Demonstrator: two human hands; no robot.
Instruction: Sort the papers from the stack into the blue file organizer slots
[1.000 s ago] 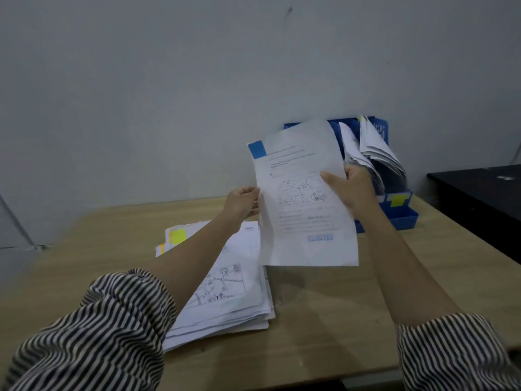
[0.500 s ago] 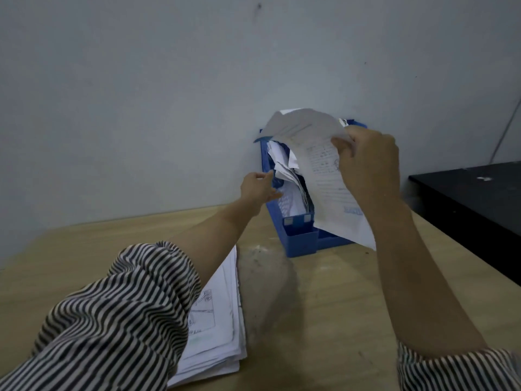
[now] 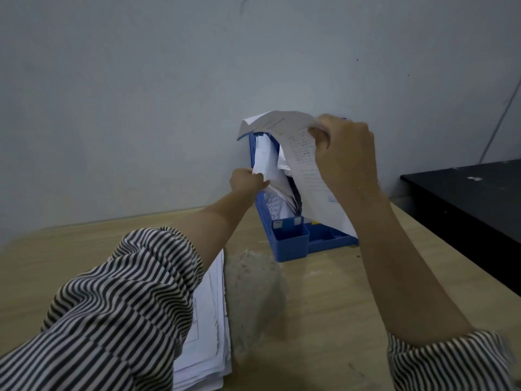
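wall point(image 3: 141, 94): plain grey, fills the top half, a few dark marks, thin cable running down at 2 o'clock
table point(image 3: 324, 320): light wood-look top, scuffed pale patch at centre, looks smooth so sheets will likely slide on it
black surface point(image 3: 465, 207) at 3 o'clock, butts up beside the table, slightly higher by the look of it
stack point(image 3: 205, 334) lies flat at 6-7 o'clock, half hidden under the left striped sleeve point(image 3: 112, 306); edges fanned, not squared
blue file organizer point(image 3: 290, 241) stands against the wall just past centre, at 1 o'clock from the stack, well apart from it; slots already stuffed with curling filed papers point(image 3: 265, 162), front tray compartments low and open
sheet point(image 3: 304, 153) is up in the air over the organizer, bowed over at the top, lower end hanging down in front of the right slots
right hand point(image 3: 346, 153) fingers curled, pinching the sheet near its top edge
left hand point(image 3: 246, 182) fingers closed on the filed papers in the left slot, appears to pull them aside to open a gap
handling, my read: single sheet is near weightless, floppy, creases easily, buckles if pushed from the top. Better grip is both side edges low down, or keep it slightly curved lengthwise for stiffness, then feed the bottom edge into the gap. Risk: it catches on the curled papers and folds
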